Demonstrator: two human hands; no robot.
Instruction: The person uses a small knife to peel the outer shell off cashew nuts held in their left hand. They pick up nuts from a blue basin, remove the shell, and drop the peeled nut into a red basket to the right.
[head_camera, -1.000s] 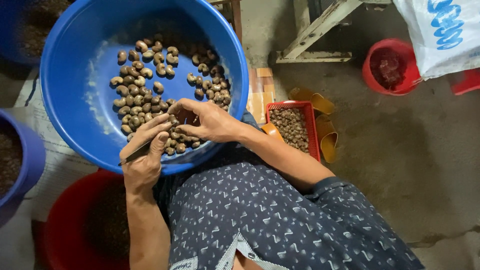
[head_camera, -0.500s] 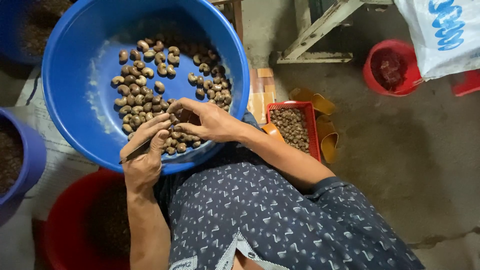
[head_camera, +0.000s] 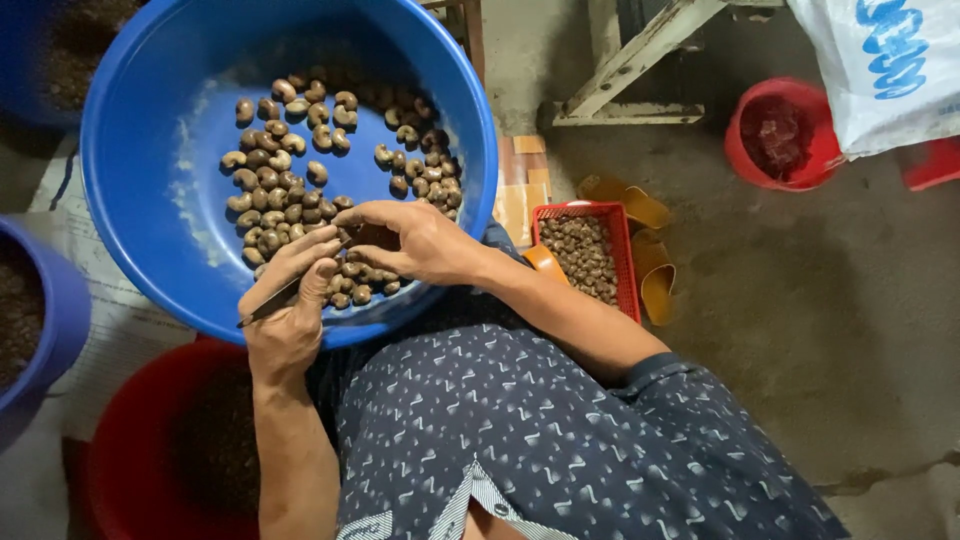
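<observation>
The cashew nuts lie in a loose heap on the floor of the big blue basin, and every place below is given from that basin. The nearest nuts sit at its near rim, directly under and between your two hands, so neither hand has to travel. Your right hand hangs over the near-right part of the heap, its fingers curled inward and pointing toward the basin's left side; they look closed around something small, probably a single nut, but the hand hides it, so you cannot tell for sure. Your left hand rests on the basin's near rim, fingers wrapped shut around a slim dark-handled knife. The knife's long axis runs slantwise, from outside the rim at the near left up toward the basin's middle, and its tip points at the right hand's fingertips; tip and fingertips are just beside each other, perhaps touching. Both hands are about equally near the heap. Outside the basin, a small red basket of paler kernels stands on the floor to its right, a red bucket sits just beyond the near rim, and a purple-blue tub is off to its left.
</observation>
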